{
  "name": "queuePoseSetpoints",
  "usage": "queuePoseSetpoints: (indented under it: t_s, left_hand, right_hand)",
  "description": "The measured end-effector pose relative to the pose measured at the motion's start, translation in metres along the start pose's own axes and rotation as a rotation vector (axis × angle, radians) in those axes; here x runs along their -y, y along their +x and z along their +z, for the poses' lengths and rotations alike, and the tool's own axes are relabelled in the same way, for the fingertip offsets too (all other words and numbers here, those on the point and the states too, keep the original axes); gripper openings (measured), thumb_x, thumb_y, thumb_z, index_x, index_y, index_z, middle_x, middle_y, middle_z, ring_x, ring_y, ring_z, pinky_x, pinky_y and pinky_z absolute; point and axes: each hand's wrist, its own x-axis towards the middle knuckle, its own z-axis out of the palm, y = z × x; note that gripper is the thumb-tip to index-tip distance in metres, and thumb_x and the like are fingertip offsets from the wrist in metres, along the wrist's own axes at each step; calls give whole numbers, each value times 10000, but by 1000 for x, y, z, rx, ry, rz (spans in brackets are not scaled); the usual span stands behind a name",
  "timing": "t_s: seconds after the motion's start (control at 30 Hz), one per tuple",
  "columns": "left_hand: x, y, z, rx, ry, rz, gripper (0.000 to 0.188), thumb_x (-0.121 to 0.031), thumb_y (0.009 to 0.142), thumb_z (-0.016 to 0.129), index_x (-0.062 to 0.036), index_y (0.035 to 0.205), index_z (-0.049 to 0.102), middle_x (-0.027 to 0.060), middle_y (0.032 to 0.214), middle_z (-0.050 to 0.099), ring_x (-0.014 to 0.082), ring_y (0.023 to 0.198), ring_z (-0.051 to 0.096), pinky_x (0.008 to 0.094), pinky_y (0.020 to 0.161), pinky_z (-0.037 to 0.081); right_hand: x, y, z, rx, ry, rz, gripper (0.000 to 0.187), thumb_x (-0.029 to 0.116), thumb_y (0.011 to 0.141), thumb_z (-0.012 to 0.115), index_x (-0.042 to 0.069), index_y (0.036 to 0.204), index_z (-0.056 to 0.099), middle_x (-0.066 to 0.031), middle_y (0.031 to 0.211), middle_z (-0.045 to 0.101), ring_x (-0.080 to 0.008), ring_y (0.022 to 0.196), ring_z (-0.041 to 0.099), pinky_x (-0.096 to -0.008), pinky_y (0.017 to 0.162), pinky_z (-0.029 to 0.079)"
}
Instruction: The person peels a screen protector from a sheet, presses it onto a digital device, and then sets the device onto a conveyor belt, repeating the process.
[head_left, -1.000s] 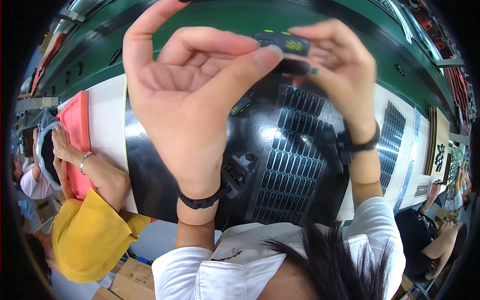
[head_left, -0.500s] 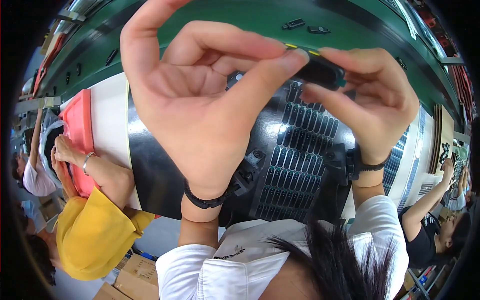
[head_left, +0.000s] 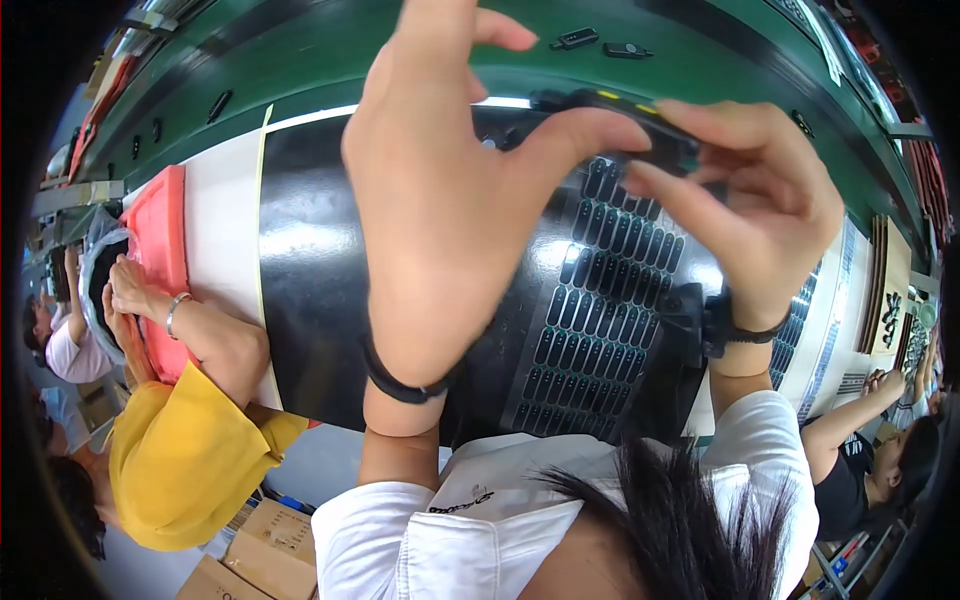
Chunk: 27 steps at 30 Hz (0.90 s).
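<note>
Currently dark device (head_left: 672,146) between thumb and forefinger of right hand (head_left: 765,195).

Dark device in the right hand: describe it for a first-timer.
Find the green surface across the view's top, then the right hand raised just below it. The small dark device sits between that hand's thumb and index finger. Yellow marks on its upper edge set it apart from the two dark devices lying on the green surface.
</note>
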Motion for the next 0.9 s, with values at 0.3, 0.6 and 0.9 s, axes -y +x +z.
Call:
queuePoseSetpoints:
  t_s: [0.3, 0.6, 0.9]
  left_hand:
    - [17, 6, -7, 205, -124, -294, 469, 104, 699, 546, 23, 1120, 356, 103, 746, 558, 112, 612, 538, 189, 568, 453]
    - [41, 12, -9, 8, 9, -167, 354, -25, 758, 552, -1, 1089, 429, 76, 766, 578, 85, 619, 531, 159, 524, 402]
    - [17, 15, -7, -36, 74, -160, 97, -32, 725, 598, 25, 800, 571, 20, 731, 553, 50, 656, 492, 135, 560, 369]
  right_hand:
    - [-4, 2, 3, 24, 224, 242, 189, -58, 694, 566, -83, 878, 528, -127, 808, 571, -164, 649, 588, -209, 604, 479]
    - [-128, 38, -65, 159, 13, 452, 222, 151, 785, 536, -5, 941, 559, -103, 822, 590, -140, 700, 584, -223, 637, 474]
    - [-210, 94, -18, 375, -901, 26, 302, 236, 719, 600, 36, 935, 536, -109, 809, 567, -245, 802, 536, -311, 687, 421]
